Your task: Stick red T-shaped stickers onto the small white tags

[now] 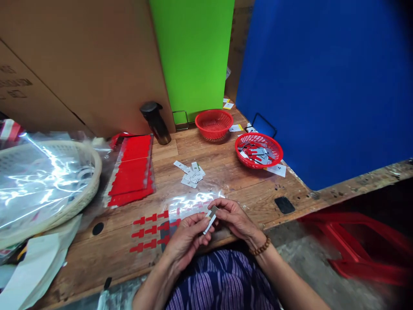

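Note:
Between my two hands, close to the table's front edge, is a small white card with a grey metallic piece on it (211, 219). My left hand (190, 234) pinches its lower end, while the fingers of my right hand (234, 216) close on its upper end. Under and beside my left hand lies a clear plastic sheet with rows of red T-shaped pieces (151, 230). Ahead of my hands is a loose pile of white printed cards (192, 174). A red basket (240, 160) to the right holds grey and red flat pieces.
Another red basket (214, 122) stands behind. A dark bottle (156, 123) stands by the cardboard. Red sheets in plastic (133, 168) and a large white basket (95, 172) under clear film are left. Green (193, 56) and blue panels (322, 86) rise behind; a red stool (351, 245) is right.

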`<state>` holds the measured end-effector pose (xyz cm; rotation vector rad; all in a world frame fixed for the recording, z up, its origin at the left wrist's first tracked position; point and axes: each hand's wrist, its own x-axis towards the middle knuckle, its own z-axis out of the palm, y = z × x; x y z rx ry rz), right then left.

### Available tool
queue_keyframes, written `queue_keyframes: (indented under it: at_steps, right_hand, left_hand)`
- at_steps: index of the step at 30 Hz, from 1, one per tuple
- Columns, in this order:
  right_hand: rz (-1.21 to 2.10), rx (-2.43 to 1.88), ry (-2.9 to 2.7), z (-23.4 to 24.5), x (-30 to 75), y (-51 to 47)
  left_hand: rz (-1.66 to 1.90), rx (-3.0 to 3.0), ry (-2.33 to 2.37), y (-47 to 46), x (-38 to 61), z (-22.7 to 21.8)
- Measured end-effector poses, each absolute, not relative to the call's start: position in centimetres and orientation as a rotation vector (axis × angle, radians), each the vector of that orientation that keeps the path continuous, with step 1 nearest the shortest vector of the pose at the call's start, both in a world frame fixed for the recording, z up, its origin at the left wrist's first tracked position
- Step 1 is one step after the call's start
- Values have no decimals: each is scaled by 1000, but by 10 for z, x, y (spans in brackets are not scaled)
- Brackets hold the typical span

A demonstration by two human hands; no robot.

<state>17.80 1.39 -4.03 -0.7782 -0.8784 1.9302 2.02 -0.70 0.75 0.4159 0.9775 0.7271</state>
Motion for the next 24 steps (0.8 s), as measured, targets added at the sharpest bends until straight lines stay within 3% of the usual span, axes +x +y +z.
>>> queue_keyframes:
  at_steps: [8,13,17,24]
  right_hand:
    - [1784,-982,-994,-43,190,11]
    - [1257,-1447,-1219,-52,209,22]
    - [881,-1528,-1598,-53,207,29]
    - [599,-1651,-1851,-50,195,37]
  left_hand:
    - [760,357,1039,-2,22,-3]
    - [853,426,1172,14,19,-15]
    - [910,564,1185,32,26,-26]
    - [989,695,1188,59,49,-41]
